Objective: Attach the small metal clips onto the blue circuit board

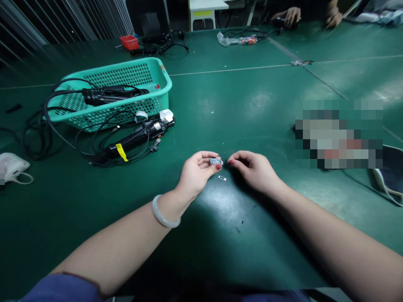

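Observation:
My left hand (197, 170) is closed, with thumb and fingers pinching a small blue-and-white patterned piece (215, 161); its exact kind is too small to make out. Just right of it, my right hand (253, 167) has thumb and forefinger pressed together in a pinch. Whether anything sits between those fingertips is hidden. The two hands are a short gap apart, low over the green table (201, 126). On the tabletop beneath them lies a tiny white-ended flat strip (222, 178), touched by neither hand.
A green plastic basket (163, 90) at the left holds a black corded tool (107, 95). A similar black tool (138, 138) and tangled cables lie before it. Farther back are a red tray (129, 42) and a clear plastic bag (233, 40). Another person's hand (291, 17) rests at the far edge.

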Action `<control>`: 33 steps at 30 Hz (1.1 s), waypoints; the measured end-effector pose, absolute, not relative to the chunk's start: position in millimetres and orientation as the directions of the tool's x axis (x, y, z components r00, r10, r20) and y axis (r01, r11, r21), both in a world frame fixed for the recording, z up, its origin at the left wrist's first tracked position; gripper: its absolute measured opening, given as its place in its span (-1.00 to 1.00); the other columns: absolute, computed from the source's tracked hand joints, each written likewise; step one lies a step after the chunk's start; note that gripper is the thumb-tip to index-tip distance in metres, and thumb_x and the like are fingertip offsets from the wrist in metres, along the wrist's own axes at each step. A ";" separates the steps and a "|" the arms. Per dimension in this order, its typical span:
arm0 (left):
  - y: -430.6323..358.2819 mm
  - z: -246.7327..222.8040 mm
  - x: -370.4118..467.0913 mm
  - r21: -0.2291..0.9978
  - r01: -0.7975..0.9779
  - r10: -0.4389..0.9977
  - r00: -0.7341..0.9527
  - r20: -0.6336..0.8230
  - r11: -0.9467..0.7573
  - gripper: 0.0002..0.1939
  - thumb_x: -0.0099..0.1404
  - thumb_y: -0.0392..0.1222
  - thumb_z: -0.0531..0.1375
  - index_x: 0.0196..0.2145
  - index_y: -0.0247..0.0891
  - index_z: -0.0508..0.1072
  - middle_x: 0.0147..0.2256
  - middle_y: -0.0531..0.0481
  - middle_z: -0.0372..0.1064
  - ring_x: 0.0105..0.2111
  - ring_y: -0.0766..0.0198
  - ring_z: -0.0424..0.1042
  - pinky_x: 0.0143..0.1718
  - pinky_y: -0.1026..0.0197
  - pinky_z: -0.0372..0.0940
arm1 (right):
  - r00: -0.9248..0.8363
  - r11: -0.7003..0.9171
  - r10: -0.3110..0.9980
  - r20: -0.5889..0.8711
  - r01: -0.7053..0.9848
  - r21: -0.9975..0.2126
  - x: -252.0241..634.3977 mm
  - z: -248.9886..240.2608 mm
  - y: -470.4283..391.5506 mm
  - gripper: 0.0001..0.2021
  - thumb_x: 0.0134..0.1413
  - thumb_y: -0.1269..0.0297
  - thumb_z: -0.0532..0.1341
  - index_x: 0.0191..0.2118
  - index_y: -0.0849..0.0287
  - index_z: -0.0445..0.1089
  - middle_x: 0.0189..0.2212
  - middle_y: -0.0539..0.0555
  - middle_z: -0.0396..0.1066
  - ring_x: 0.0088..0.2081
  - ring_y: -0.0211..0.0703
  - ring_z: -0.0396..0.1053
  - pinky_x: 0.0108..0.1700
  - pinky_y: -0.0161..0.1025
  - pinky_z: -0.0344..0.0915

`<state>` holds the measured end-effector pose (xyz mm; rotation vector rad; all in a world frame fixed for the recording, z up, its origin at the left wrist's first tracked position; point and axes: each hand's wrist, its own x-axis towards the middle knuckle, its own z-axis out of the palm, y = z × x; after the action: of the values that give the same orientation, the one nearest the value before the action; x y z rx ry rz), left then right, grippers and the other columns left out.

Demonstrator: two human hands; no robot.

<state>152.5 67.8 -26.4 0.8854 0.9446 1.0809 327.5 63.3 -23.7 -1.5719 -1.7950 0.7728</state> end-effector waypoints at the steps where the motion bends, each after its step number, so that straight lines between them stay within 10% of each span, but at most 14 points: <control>1: 67.7 -26.5 152.4 0.924 -0.301 0.964 0.197 -0.180 0.234 -0.68 -0.07 -0.33 0.40 -0.32 -0.34 0.45 -0.36 -0.04 0.50 -0.29 0.31 0.49 -0.06 0.12 0.33 | -0.089 0.112 0.993 0.073 0.611 -0.784 327.3 -23.0 63.2 -0.83 0.09 0.25 0.13 -0.39 0.13 0.45 -0.40 0.02 0.50 -0.35 -0.17 0.40 -0.25 -0.21 0.29; 19: 67.0 -25.8 153.8 0.930 -0.281 0.964 0.182 -0.192 0.238 -0.60 -0.17 -0.30 0.45 -0.35 -0.34 0.42 -0.39 -0.01 0.50 -0.32 0.32 0.49 -0.12 0.15 0.34 | 0.004 0.173 0.983 0.182 0.286 -0.943 321.9 -16.1 53.5 -0.80 -0.03 0.20 0.32 -0.26 0.16 0.46 -0.38 0.06 0.56 -0.32 -0.14 0.52 -0.16 -0.17 0.44; 33: 65.9 -23.5 154.2 0.928 -0.301 0.968 0.188 -0.166 0.218 -0.56 -0.27 -0.25 0.48 -0.41 -0.31 0.41 -0.46 0.06 0.48 -0.38 0.37 0.47 -0.20 0.21 0.36 | -0.364 0.593 0.739 0.567 0.751 -0.290 317.1 -14.7 38.6 -0.73 0.21 0.40 0.10 -0.04 0.05 0.43 -0.30 0.05 0.56 -0.28 -0.17 0.46 -0.18 -0.22 0.42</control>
<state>154.2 65.9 -23.5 0.9041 0.9449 1.0896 317.1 38.6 -14.7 -1.1752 -2.1514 -0.0235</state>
